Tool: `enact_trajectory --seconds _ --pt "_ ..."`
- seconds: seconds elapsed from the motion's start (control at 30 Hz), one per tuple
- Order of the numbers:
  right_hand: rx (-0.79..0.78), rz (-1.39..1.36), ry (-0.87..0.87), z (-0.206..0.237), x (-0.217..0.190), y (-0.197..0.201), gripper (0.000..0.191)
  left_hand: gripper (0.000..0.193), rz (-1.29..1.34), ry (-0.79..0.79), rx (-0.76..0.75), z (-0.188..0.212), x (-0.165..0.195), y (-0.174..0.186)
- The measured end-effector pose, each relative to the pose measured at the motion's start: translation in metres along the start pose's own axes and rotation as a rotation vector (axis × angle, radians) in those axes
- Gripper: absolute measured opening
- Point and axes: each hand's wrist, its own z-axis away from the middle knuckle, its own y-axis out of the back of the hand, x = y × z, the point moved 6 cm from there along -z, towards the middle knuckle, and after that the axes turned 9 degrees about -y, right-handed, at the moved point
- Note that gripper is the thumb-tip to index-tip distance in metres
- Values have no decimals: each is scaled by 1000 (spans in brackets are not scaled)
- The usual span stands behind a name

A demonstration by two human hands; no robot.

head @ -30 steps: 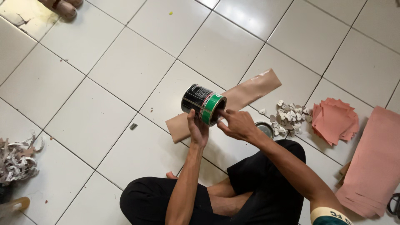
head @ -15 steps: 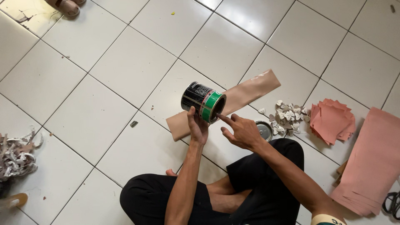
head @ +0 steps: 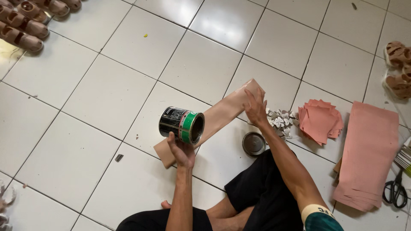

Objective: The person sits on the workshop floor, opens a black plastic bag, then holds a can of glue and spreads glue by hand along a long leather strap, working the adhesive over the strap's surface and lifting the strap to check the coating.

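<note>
Left hand (head: 182, 149) raised with fingers curled in a grip; right hand (head: 255, 108) stretched forward, fingers spread.

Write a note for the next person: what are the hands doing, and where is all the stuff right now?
Left hand holds the open can tipped on its side above the long tan strip on the floor.
Right hand holds nothing; it reaches over the strip's far end.
The can's lid is already off, lying on the tile by the knee.
Small white cut pieces, a pile of pink squares and a stack of pink sheets lie to the right, with scissors beyond them.
No glue or paste shows on the strip yet.
</note>
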Motion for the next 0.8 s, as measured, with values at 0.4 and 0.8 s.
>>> enact_trajectory --seconds 0.4,0.8 --pt "-81 78 -25 -37 6 -48 63 57 -77 18 47 -2 -2 1" --pt "-81 194 39 -29 0 -65 67 63 -75 26 31 -1 -3 -1"
